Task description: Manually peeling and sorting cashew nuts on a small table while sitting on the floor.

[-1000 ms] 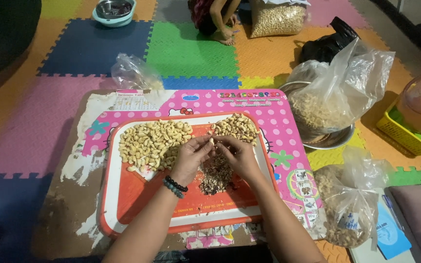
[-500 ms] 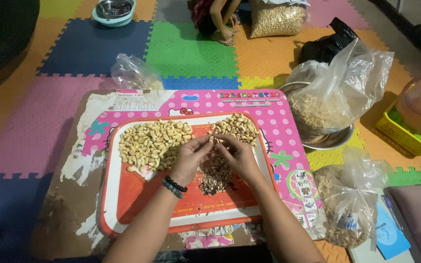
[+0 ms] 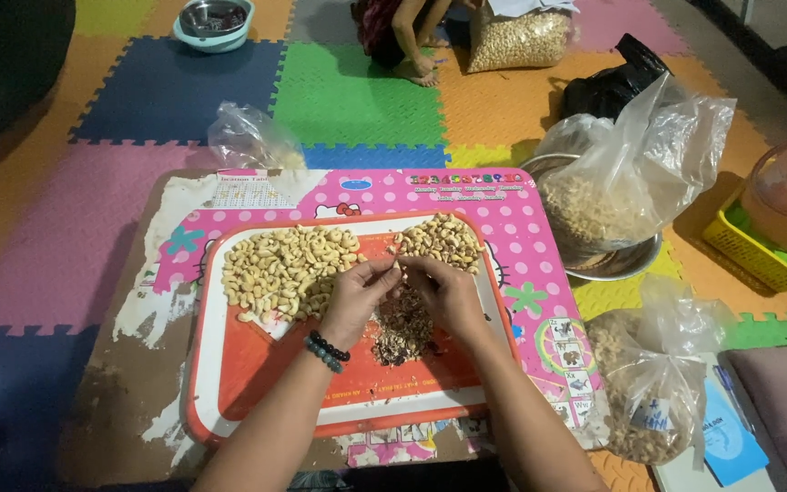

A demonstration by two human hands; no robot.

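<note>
Now, hands: left hand (image 3: 357, 293) and right hand (image 3: 444, 290) pinched together on one small pale cashew nut (image 3: 396, 264), above the orange-red plastic tray (image 3: 257, 383).
Change: nut and fingertips hardly shifted from a second ago; peeling apparently ongoing.
Piles: pale peeled cashews (image 3: 280, 264) left, browner unpeeled cashews (image 3: 439, 239) right, dark skin scraps (image 3: 401, 323) under the hands.
Surface: pink dotted low table (image 3: 521, 228), peeling edges.
Room: coloured foam puzzle mats (image 3: 357, 91), clear nut bags (image 3: 630, 173), another person's feet (image 3: 421, 68) at far side.
</note>
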